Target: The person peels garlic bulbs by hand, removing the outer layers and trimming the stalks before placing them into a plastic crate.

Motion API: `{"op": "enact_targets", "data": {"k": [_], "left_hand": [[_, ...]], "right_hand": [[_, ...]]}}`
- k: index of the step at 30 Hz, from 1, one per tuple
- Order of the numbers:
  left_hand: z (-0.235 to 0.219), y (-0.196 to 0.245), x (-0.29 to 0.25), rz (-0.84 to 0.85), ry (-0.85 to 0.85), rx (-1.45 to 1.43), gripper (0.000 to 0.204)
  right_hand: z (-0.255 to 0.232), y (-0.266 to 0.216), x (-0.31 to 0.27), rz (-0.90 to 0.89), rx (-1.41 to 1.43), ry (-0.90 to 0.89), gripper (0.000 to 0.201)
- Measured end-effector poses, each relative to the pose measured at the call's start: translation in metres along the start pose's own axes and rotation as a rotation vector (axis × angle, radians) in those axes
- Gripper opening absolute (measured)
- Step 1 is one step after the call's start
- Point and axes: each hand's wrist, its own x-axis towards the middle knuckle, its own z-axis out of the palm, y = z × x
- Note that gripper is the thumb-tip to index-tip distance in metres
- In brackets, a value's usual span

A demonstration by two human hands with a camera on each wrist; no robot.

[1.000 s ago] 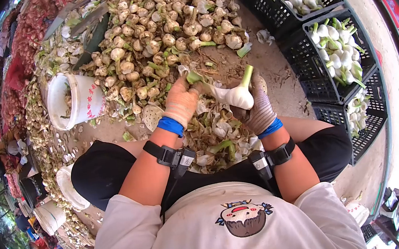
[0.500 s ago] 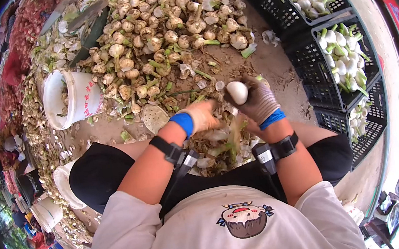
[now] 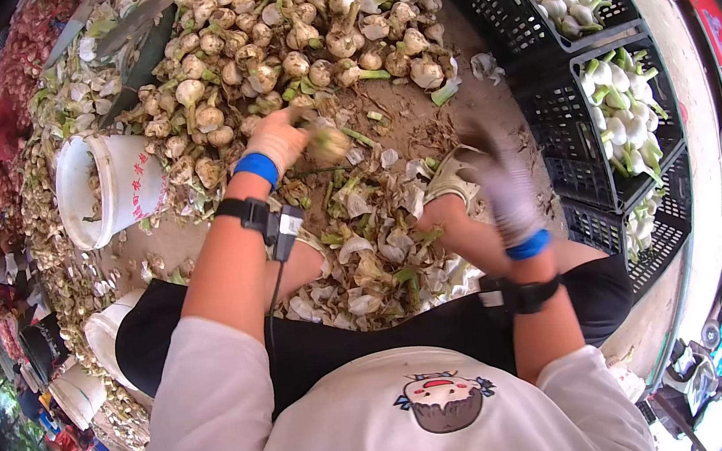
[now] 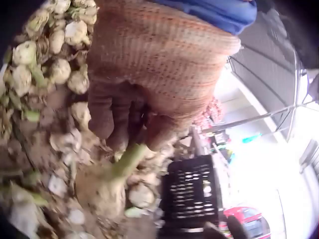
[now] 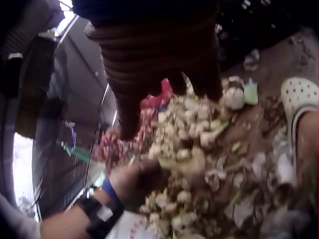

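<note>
In the head view my gloved left hand (image 3: 278, 139) is at the near edge of a heap of unpeeled garlic (image 3: 294, 28). It pinches a brownish garlic bulb (image 3: 330, 144) by its green stem. The left wrist view shows that stem (image 4: 127, 163) between thumb and fingers, the bulb hanging below. My gloved right hand (image 3: 504, 187), blurred by motion, is over the ground near the right shoe (image 3: 451, 175). Its fingers (image 5: 130, 112) are spread with nothing between them in the right wrist view. Garlic peelings (image 3: 373, 251) lie between my legs.
Black crates (image 3: 546, 129) of white, cleaned garlic line the right side. A white bucket (image 3: 112, 187) stands tipped at the left, with another white tub (image 3: 110, 330) beside my knee. Loose skins and stems litter the ground.
The left hand pulled skin off a white bulb, dropped low over the peelings, then moved up to the heap and took an unpeeled bulb. The white bulb has left the right hand, which moved right.
</note>
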Motion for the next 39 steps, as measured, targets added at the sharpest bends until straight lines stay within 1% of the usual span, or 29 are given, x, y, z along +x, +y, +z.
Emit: {"op": "enact_targets", "data": {"k": [1,2,3,5,7,11,13,15,17,18,19,21,22,23,24,25,26,27,28,29,30,31,32,33,34,35,36,37,39], "left_hand": [[0.006,0.005,-0.009,0.092,-0.089,-0.239,0.043],[-0.002,0.036,-0.037,-0.013,-0.204,-0.663,0.035],[0.003,0.049,-0.051,-0.074,-0.246,-0.893,0.029],[0.036,0.053,-0.056,-0.073,-0.308,-1.341,0.036],[0.013,0.109,-0.097,-0.116,-0.122,-0.824,0.040],[0.040,0.109,-0.096,-0.111,-0.105,-0.746,0.043],[0.043,0.103,-0.092,-0.211,-0.242,-0.755,0.042],[0.047,0.102,-0.094,-0.147,-0.211,-0.712,0.041],[0.047,0.103,-0.100,-0.070,-0.097,-0.536,0.036],[0.046,0.108,-0.107,-0.069,-0.093,-0.535,0.036],[0.046,0.112,-0.114,-0.027,-0.034,-0.606,0.034],[0.042,0.120,-0.128,0.012,0.034,-0.680,0.032],[0.038,0.124,-0.134,0.084,-0.042,-0.707,0.030],[0.036,0.128,-0.141,0.156,-0.120,-0.732,0.029],[0.034,0.131,-0.145,0.168,-0.204,-0.833,0.030],[0.036,0.128,-0.145,0.167,-0.204,-0.834,0.030],[0.040,0.122,-0.143,0.168,-0.263,-0.889,0.030],[0.042,0.117,-0.142,0.169,-0.322,-0.945,0.030],[0.033,0.117,-0.142,0.292,-0.185,-0.695,0.030],[0.042,0.100,-0.129,0.289,-0.188,-0.694,0.030],[0.062,0.073,-0.106,0.321,0.080,-0.505,0.029],[0.070,0.059,-0.090,0.349,0.345,-0.309,0.029],[0.066,0.061,-0.084,0.087,0.236,-0.989,0.029],[0.061,0.060,-0.086,0.085,0.230,-0.990,0.029],[0.052,0.058,-0.091,0.351,0.289,-0.118,0.023],[0.047,0.058,-0.095,0.568,0.309,0.768,0.021],[0.043,0.074,-0.107,0.580,0.350,0.682,0.030],[0.036,0.087,-0.118,0.579,0.347,0.678,0.030],[0.026,0.105,-0.132,0.298,0.025,-0.185,0.025]], "right_hand": [[0.029,-0.003,-0.003,-0.197,-0.425,-0.050,0.064],[0.048,-0.006,-0.006,-0.401,-0.846,-0.102,0.069],[0.053,-0.001,-0.009,-0.416,-0.841,-0.109,0.069],[0.059,0.016,-0.013,-0.390,-0.754,-0.041,0.072],[0.059,0.003,-0.020,-0.381,-0.727,-0.052,0.070],[0.048,-0.006,-0.035,-0.433,-0.844,-0.019,0.069],[0.040,-0.003,-0.040,-0.389,-0.669,-0.051,0.069],[0.036,0.002,-0.042,-0.347,-0.551,-0.073,0.068],[0.036,-0.011,-0.047,-0.055,0.146,-0.175,0.063],[0.031,-0.018,-0.051,0.131,0.315,-0.199,0.055],[0.030,-0.021,-0.051,0.130,0.315,-0.204,0.055],[0.029,-0.024,-0.046,0.491,0.942,-0.098,0.051],[0.020,-0.012,-0.040,0.447,0.951,-0.241,0.046],[0.025,-0.004,-0.036,0.451,0.949,-0.244,0.046],[0.033,0.003,-0.034,0.243,0.662,-0.030,0.043],[0.038,0.008,-0.032,0.035,0.368,0.177,0.040],[0.038,0.013,-0.032,-0.202,0.062,0.249,0.038],[0.036,0.015,-0.032,-0.200,0.061,0.250,0.038],[0.033,0.018,-0.033,-0.305,0.025,0.190,0.039],[0.032,0.020,-0.035,-0.407,-0.009,0.132,0.040],[0.032,0.002,-0.039,0.125,0.459,0.104,0.042],[0.032,-0.003,-0.038,0.125,0.459,0.106,0.042],[0.031,-0.006,-0.038,0.338,0.693,-0.009,0.045],[0.030,-0.010,-0.039,0.555,0.922,-0.125,0.049],[0.036,-0.030,-0.040,0.724,0.967,-0.038,0.044],[0.038,-0.024,-0.040,0.728,0.965,-0.034,0.044],[0.040,-0.012,-0.039,0.545,0.736,-0.099,0.042],[0.043,-0.001,-0.038,0.363,0.507,-0.162,0.040],[0.049,0.004,-0.021,0.596,0.804,0.077,0.026]]}}
